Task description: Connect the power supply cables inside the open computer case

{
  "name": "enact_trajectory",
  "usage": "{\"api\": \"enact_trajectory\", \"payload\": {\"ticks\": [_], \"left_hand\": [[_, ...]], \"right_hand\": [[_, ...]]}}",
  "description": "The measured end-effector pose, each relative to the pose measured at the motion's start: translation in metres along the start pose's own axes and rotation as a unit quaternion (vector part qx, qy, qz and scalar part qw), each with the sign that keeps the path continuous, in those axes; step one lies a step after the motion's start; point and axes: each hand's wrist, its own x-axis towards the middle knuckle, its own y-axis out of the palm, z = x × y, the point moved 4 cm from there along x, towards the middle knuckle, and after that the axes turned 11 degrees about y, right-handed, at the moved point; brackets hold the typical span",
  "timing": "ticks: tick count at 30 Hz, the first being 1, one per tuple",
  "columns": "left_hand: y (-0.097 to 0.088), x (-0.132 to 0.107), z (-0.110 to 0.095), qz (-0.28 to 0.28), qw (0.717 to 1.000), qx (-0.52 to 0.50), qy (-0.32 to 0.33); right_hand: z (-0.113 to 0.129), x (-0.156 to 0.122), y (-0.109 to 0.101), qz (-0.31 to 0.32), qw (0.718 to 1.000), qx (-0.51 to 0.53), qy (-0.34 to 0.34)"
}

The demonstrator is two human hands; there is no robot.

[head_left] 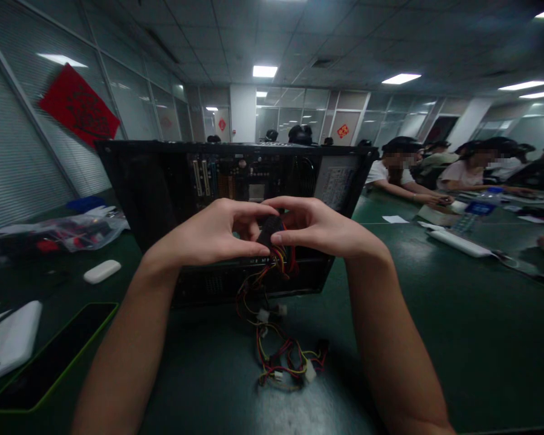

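An open black computer case (pixel 140 199) stands in front of me, its motherboard (pixel 236 175) and power supply (pixel 338 187) showing inside. Before it, my left hand (pixel 208 232) and my right hand (pixel 317 226) meet with bent fingers. Both pinch a dark cable bundle (pixel 269 229) between thumb and fingertips; its exact end is hard to make out. Red, yellow and black wires (pixel 278 260) come out below the fingers. They trail down to the table, where a tangle of wires (pixel 290 362) lies with white connectors (pixel 310 370) and dark ones.
On the left of the green table (pixel 435 338) lie a phone with a green edge (pixel 49 362), a white device (pixel 13 338), a white oval case (pixel 102 271) and a plastic bag (pixel 68 232). To the right are a power strip (pixel 457 241), a water bottle (pixel 480 208) and seated people.
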Motion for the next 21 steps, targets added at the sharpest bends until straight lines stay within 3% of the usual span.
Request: {"api": "enact_trajectory", "payload": {"ticks": [16,21], "left_hand": [[-0.0013,0.0,-0.0055,0.022,0.997,0.062,0.029],[-0.0034,0.0001,-0.0056,0.035,0.989,0.134,0.056]], "right_hand": [[-0.0004,0.0012,0.0004,-0.002,1.0,0.003,-0.019],[-0.003,0.0031,-0.0011,-0.013,1.0,-0.009,-0.02]]}}
